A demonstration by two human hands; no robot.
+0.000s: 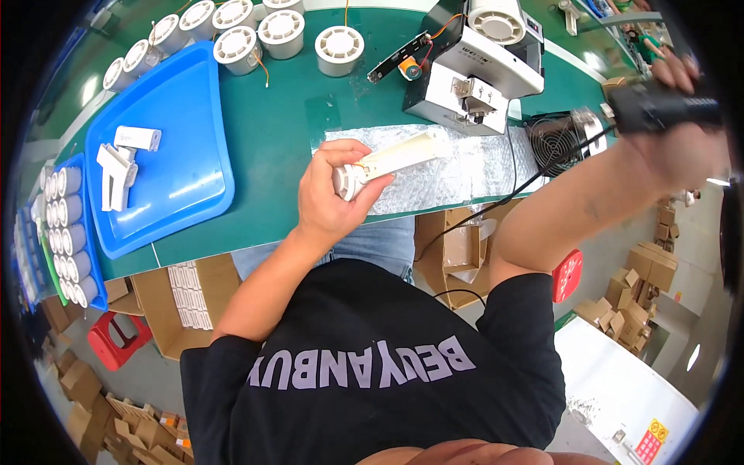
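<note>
One white housing [404, 154]: end clasped in left hand [332, 190], rest jutting rightward; right hand [676, 74] gripping black tool [657, 108].

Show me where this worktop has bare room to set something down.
Free: green mat between the blue tray and left hand, and the tray's right half, beside the white pieces. Crowded: the far edge, with round white units, and the right, with the machine and black fan.

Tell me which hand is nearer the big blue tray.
Left. The left hand, holding a white part, is just right of the big blue tray; the right hand, holding a black tool, is much farther right.
</note>
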